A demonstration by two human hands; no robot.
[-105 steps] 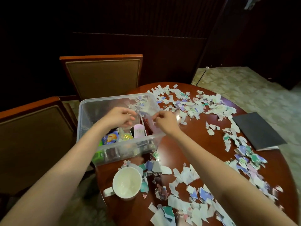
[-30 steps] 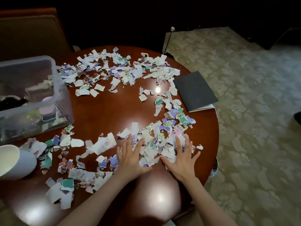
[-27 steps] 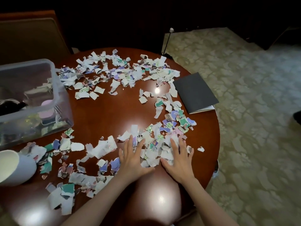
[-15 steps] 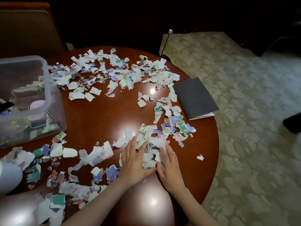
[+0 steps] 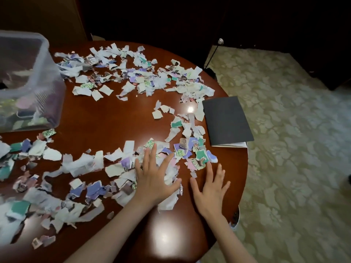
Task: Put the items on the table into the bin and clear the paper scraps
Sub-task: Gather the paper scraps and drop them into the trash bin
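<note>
Nearest the camera, two bare forearms reach onto the round, glossy reddish-brown wooden table [image 5: 114, 122]. The left hand [image 5: 154, 179] lies flat with fingers spread, palm down on a heap of torn paper scraps [image 5: 131, 80], white, purple and teal, pressing them to the tabletop without closing around any. The right hand [image 5: 210, 188] is also splayed flat, palm down on bare wood just right of that heap, its fingertips [image 5: 209, 165] touching or nearly touching the edge of a small cluster of coloured scraps; it holds nothing. Scraps run leftward from the left hand in a loose band to the table's near left edge, where the picture is blurred and single pieces are hard to tell apart. Further out, more scraps trail up the right side, beside a dark grey notebook [image 5: 227, 120] with white page edges that lies flat at the table's right rim, and then arc across the far side of the table. At the far left stands the clear plastic storage bin [image 5: 47, 78], with several items inside that seem pink and green through its blurred wall. Beyond the table are a pale patterned carpet [image 5: 284, 130] and dark wall panelling.
</note>
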